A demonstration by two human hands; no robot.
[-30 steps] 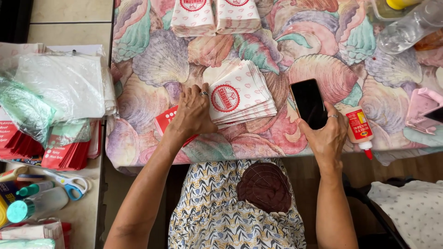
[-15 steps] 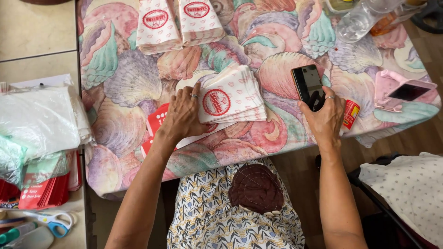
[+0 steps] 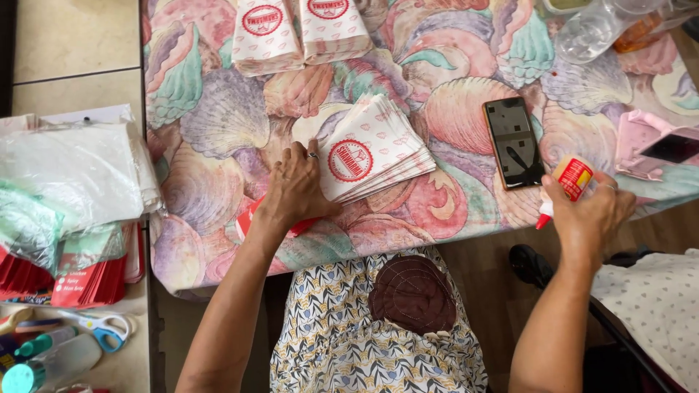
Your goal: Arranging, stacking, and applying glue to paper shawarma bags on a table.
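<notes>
My left hand (image 3: 295, 188) lies flat on the near edge of a fanned stack of white paper bags with red round marks (image 3: 375, 149), on a table covered in a shell-patterned cloth (image 3: 218, 124). A red sheet (image 3: 246, 222) pokes out under that hand. My right hand (image 3: 586, 211) grips a small white glue bottle with a red label (image 3: 571, 178), its red tip pointing down and left at the table's near edge. A black phone (image 3: 513, 142) lies flat on the cloth just left of the bottle.
Two more stacks of the same bags (image 3: 295, 33) lie at the far side. A clear plastic bottle (image 3: 590, 33) lies at the far right, a pink pouch (image 3: 644, 138) beyond my right hand. At left, clear plastic bags (image 3: 69, 171), red packets (image 3: 80, 280) and scissors (image 3: 102, 327).
My right hand has put the phone down flat on the cloth and now holds the glue bottle. The left hand stays on the bag stack. The view has shifted.
</notes>
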